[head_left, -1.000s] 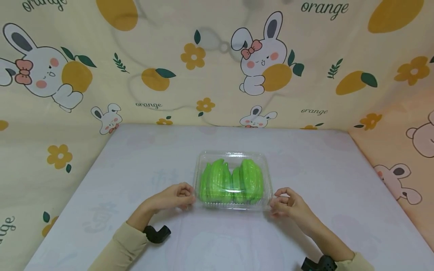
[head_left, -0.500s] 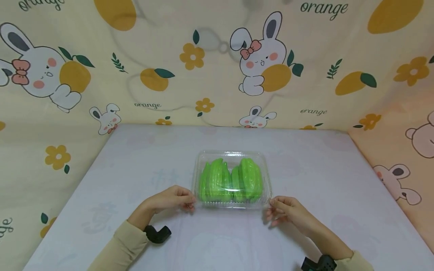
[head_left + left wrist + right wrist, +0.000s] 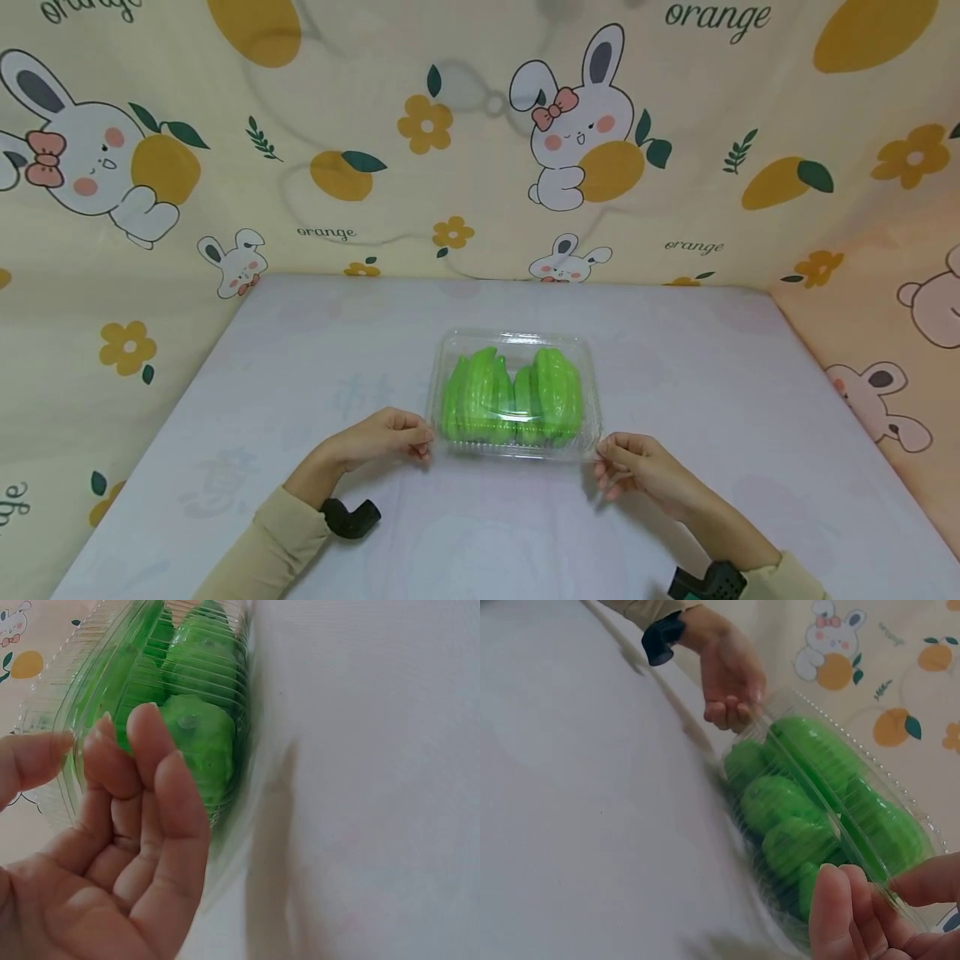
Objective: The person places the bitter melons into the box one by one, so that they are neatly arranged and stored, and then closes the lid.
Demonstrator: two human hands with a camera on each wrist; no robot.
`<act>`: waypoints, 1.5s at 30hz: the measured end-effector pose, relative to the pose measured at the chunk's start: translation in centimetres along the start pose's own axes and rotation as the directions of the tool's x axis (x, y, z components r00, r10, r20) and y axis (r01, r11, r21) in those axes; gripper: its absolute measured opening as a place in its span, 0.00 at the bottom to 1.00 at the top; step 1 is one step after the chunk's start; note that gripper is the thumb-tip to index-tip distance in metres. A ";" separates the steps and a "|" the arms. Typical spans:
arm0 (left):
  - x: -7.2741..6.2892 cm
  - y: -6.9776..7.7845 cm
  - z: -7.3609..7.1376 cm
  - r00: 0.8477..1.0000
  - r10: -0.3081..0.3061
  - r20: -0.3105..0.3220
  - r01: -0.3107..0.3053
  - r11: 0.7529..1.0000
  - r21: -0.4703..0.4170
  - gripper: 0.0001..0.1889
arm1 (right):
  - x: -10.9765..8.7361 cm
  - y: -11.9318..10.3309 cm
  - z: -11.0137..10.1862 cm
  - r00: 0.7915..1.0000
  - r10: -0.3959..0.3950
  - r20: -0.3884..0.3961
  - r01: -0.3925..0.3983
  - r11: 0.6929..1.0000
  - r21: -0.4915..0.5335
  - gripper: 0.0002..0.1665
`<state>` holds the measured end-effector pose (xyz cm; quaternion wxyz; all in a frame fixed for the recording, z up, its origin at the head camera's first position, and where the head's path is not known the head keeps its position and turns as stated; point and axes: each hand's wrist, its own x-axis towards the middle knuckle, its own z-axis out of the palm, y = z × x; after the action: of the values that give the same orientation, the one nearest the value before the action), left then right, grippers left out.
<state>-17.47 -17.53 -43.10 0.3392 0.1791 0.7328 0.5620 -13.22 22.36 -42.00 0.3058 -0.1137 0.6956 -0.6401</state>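
A clear plastic clamshell box (image 3: 513, 455) stands closed at the middle of the table. Inside it lie several long, ridged, bright green vegetable-like pieces (image 3: 483, 400). At the box's front left corner, my left hand (image 3: 378, 442) pinches the rim between thumb and forefinger (image 3: 105, 754), the other fingers curled below. My right hand (image 3: 645, 467) pinches the front right corner the same way, seen close in the right wrist view with its thumb (image 3: 930, 881) over the rim. Whether the box's base touches the tabletop cannot be told from the head view.
The white tabletop (image 3: 337, 333) surrounds the box. Behind it and at both sides hangs a cream cloth (image 3: 480, 183) printed with rabbits and oranges. Black wrist cameras, one on the left wrist (image 3: 351, 518) and one on the right (image 3: 707, 581), sit near the sleeves.
My right hand's raised fingers have come down, and it now pinches the corner. The box's front edge has shifted slightly up in the head view. My left hand has stayed nearly in place.
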 end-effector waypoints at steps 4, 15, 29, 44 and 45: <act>0.0 0.0 0.0 1.000 0.007 0.005 -0.007 1.000 -0.005 0.19 | 0.0 0.0 0.0 1.000 -0.001 -0.006 0.001 1.000 -0.005 0.13; 0.0 0.1 0.2 1.000 0.011 0.002 -0.011 1.000 -0.006 0.21 | 0.0 -0.1 0.2 0.999 0.003 -0.034 -0.003 1.000 0.000 0.13; 0.0 0.0 0.4 1.000 0.020 0.002 -0.020 1.000 0.006 0.21 | 0.2 0.5 0.4 0.996 -0.031 -0.079 0.033 0.999 0.022 0.11; 0.0 -0.2 0.4 1.000 0.027 0.009 -0.027 1.000 -0.013 0.18 | 0.1 0.6 0.3 0.999 0.009 -0.048 -0.006 0.997 0.079 0.13; 0.0 -0.2 0.4 1.000 0.023 0.008 -0.023 1.000 -0.011 0.17 | 0.0 0.6 0.3 0.999 0.011 -0.046 -0.008 0.997 0.081 0.13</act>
<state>-17.20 -17.30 -43.39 0.3368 0.1879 0.7262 0.5691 -12.97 22.22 -42.56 0.2970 -0.0831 0.6766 -0.6687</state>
